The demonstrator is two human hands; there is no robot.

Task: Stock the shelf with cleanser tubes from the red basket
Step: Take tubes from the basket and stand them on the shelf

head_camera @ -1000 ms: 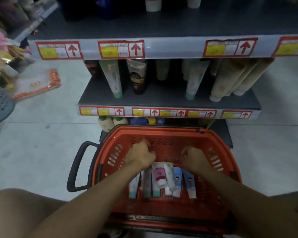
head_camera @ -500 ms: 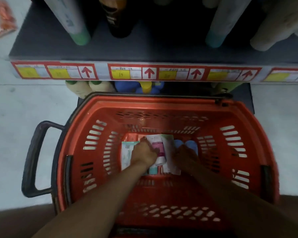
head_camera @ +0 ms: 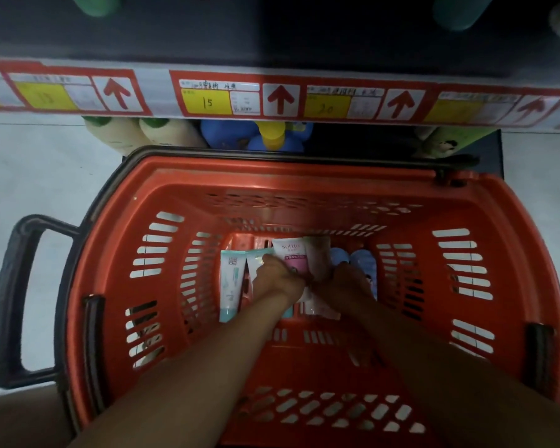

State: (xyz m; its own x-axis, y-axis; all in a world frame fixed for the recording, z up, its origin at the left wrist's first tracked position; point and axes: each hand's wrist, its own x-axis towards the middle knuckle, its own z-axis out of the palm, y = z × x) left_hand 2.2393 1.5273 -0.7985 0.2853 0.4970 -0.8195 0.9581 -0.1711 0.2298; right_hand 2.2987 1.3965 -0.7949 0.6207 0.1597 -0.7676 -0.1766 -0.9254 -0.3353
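Both hands are reaching down to the floor of the red basket (head_camera: 304,176) to gather cleanser tubes for the shelf (head_camera: 272,43) above its far rim. The left hand (head_camera: 277,279) is curling its fingers around the pink-and-white tube (head_camera: 293,257), while the right hand (head_camera: 345,282) is closing on the pale tube (head_camera: 319,257) beside it. A teal-capped tube (head_camera: 229,286) is lying flat toward the basket's left wall, and blue tubes (head_camera: 364,265) toward its right wall.

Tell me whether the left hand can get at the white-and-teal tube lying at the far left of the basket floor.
Probably yes: the left hand is already down among the tubes, and that white-and-teal tube lies uncovered just to its left.
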